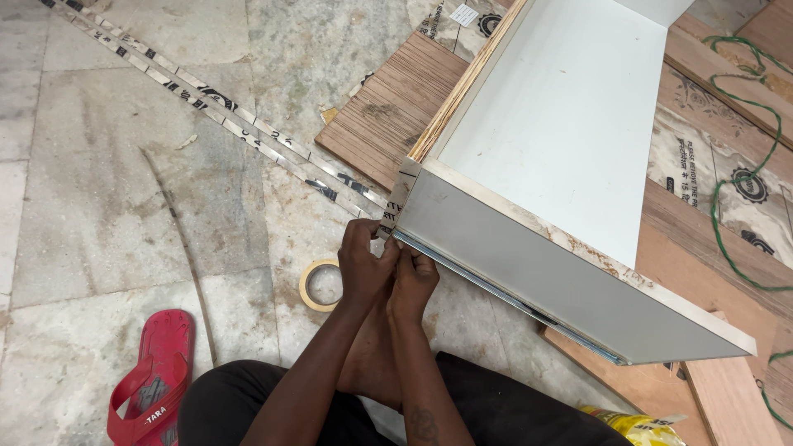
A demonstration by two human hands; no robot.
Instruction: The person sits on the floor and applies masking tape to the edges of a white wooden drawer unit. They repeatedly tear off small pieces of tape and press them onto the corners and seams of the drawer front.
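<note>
A white laminated box (562, 272), like a drawer or cabinet carcass, lies on the floor with its open side up. My left hand (363, 264) and my right hand (411, 279) are pressed together at its near lower corner. Both pinch the end of a thin printed edge-band strip (401, 198) that runs up that corner and along the bottom edge. My fingers are closed on the strip.
A roll of masking tape (320, 285) lies on the marble floor just left of my hands. Long printed strips (206, 99) cross the floor diagonally. A wood-grain panel (388, 107) sits behind, a red sandal (153, 376) at lower left, green cord (743, 165) at right.
</note>
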